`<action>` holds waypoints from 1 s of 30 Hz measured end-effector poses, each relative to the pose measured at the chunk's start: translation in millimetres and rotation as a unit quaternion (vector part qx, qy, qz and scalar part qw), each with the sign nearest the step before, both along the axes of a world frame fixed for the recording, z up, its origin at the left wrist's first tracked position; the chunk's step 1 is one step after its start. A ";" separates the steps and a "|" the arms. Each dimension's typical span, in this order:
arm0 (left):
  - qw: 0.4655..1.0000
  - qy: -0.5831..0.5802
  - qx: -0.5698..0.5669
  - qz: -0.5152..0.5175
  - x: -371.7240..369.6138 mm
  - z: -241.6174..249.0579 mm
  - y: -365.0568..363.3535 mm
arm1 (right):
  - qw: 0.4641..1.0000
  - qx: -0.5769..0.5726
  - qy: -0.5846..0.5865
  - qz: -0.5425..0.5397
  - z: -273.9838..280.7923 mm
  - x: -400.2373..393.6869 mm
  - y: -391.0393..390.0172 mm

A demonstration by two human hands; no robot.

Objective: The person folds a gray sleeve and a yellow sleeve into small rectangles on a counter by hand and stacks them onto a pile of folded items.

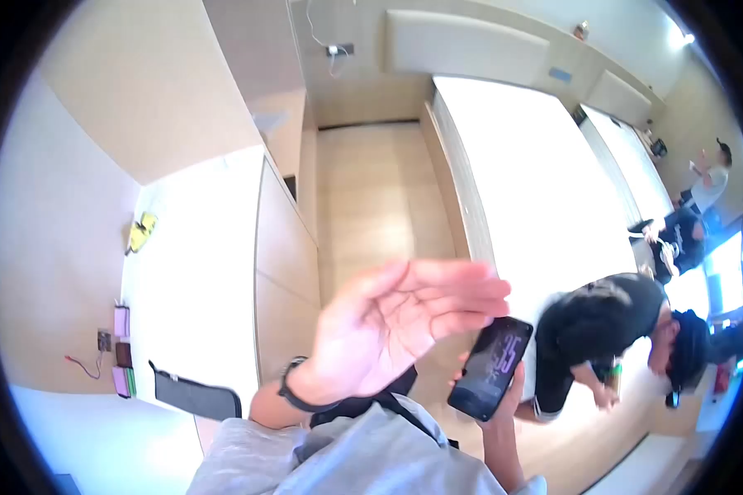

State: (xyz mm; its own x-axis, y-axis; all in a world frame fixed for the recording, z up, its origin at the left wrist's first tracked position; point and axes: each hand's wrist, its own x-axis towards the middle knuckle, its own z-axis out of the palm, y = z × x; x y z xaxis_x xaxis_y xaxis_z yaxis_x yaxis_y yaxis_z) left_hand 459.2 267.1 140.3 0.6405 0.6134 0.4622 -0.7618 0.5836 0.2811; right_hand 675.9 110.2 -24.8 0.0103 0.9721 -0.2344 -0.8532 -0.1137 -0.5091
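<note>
Left hand (pixel 396 318) raised in front of the camera, palm showing, fingers (pixel 462 289) straight and pressed side by side, holding nothing; black band on the wrist. Right hand (pixel 504 404) comes up from the bottom edge and grips a black slab-shaped smartphone (pixel 491 367) from behind and below, fingers wrapped round its lower part, screen lit with pale digits. Phone is held in the air just right of the left palm, tilted, top edge near the left fingertips, not touching as far as can be told.

Left: white worktop (pixel 198 280), yellow item (pixel 140 233) at its far left edge, small pink and dark pads (pixel 122 351) along its near left edge, black flat case (pixel 194 396) at its near corner. Right: person in black top (pixel 611 330) bending over a long white table (pixel 537 181). Two more people (pixel 702 206) at the far right end.
</note>
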 end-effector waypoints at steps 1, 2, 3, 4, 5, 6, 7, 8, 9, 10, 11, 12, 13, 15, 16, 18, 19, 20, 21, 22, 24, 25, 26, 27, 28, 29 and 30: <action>0.999 0.014 -0.032 0.004 12.8 -11.0 18.9 | 1.000 -0.004 -0.013 0.000 4.3 20.9 11.2; 0.984 0.150 -0.069 0.064 24.0 -15.1 32.8 | 0.999 -0.043 0.004 -0.014 7.9 43.0 20.7; 0.967 0.228 -0.072 0.086 33.3 -28.5 52.8 | 0.996 -0.072 -0.041 -0.016 4.9 69.4 27.7; 0.941 0.300 -0.106 0.118 43.9 -39.1 68.3 | 0.991 -0.101 -0.092 -0.016 3.4 94.1 32.8; 0.912 0.366 -0.101 0.152 50.7 -63.4 88.7 | 0.988 -0.105 -0.110 0.026 -2.5 125.5 38.3; 0.871 0.442 -0.105 0.186 50.5 -80.9 107.5 | 0.985 -0.150 -0.086 -0.011 -20.2 143.7 42.4; 0.841 0.486 -0.105 0.213 55.1 -109.7 122.9 | 0.973 -0.183 -0.140 -0.025 -36.5 168.4 48.9; 0.806 0.530 -0.111 0.238 56.0 -134.1 132.4 | 0.946 -0.276 -0.170 -0.030 -45.3 188.5 57.4; 0.802 0.532 -0.115 0.248 56.9 -156.3 138.8 | 0.947 -0.273 -0.169 -0.019 -67.3 213.9 59.9; 0.770 0.566 -0.110 0.273 58.5 -175.5 144.5 | 0.926 -0.328 -0.187 0.005 -99.5 243.2 63.2; 0.736 0.598 -0.107 0.298 60.7 -186.6 149.1 | 0.901 -0.381 -0.206 0.031 -123.1 266.7 69.7; 0.726 0.601 -0.121 0.311 17.7 -178.1 188.7 | 0.900 -0.380 -0.210 0.052 -125.3 236.7 119.8; 0.705 0.616 -0.167 0.309 16.9 -181.1 195.4 | 0.898 -0.395 -0.181 0.066 -133.4 245.7 138.6; 0.675 0.626 -0.226 0.319 21.6 -189.0 212.9 | 0.881 -0.438 -0.157 0.085 -155.0 269.5 184.7; 0.665 0.631 -0.233 0.325 21.6 -196.1 224.1 | 0.857 -0.458 -0.192 0.137 -152.6 279.4 217.2; 0.646 0.635 -0.257 0.336 12.8 -215.2 235.9 | 0.840 -0.457 -0.236 0.173 -171.4 289.9 267.3; 0.628 0.640 -0.269 0.352 8.2 -227.5 243.1 | 0.851 -0.434 -0.248 0.160 -197.4 300.6 293.7; 0.609 0.647 -0.278 0.366 2.1 -238.4 250.0 | 0.842 -0.415 -0.286 0.192 -193.6 301.4 329.5; 0.597 0.649 -0.291 0.370 -2.9 -251.0 247.6 | 0.860 -0.396 -0.245 0.211 -230.0 318.5 354.9; 0.590 0.639 -0.303 0.389 -5.6 -255.4 249.9 | 0.869 -0.384 -0.202 0.238 -247.0 324.9 386.1; 0.575 0.631 -0.317 0.414 -16.6 -243.7 271.5 | 0.861 -0.352 -0.229 0.287 -272.0 327.2 462.1; 0.547 0.614 -0.352 0.447 -9.9 -213.5 272.5 | 0.836 -0.338 -0.302 0.310 -260.4 318.4 500.4; 0.517 0.595 -0.387 0.478 -4.8 -188.4 273.2 | 0.820 -0.336 -0.366 0.286 -251.3 302.1 534.1; 0.508 0.596 -0.398 0.478 -7.2 -178.6 268.1 | 0.801 -0.328 -0.428 0.260 -218.1 277.1 568.6; 0.448 0.636 -0.340 0.529 -20.6 -171.5 270.2 | 0.818 -0.276 -0.438 0.253 -206.5 255.8 605.6; 0.383 0.671 -0.277 0.571 -33.7 -162.6 275.5 | 0.833 -0.224 -0.443 0.243 -205.1 236.5 631.1; 0.310 0.689 -0.274 0.595 -42.3 -134.4 294.7 | 0.833 -0.163 -0.462 0.258 -233.1 219.2 664.6</action>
State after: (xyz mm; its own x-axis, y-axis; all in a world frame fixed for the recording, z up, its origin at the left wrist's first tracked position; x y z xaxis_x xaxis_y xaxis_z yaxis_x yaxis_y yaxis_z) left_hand 416.9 561.8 6.0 -0.8327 0.5382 -0.1302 0.0930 0.3678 0.9252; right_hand 895.1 774.9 -258.0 -0.0657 0.7897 -0.6100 0.0912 -0.6040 -0.7917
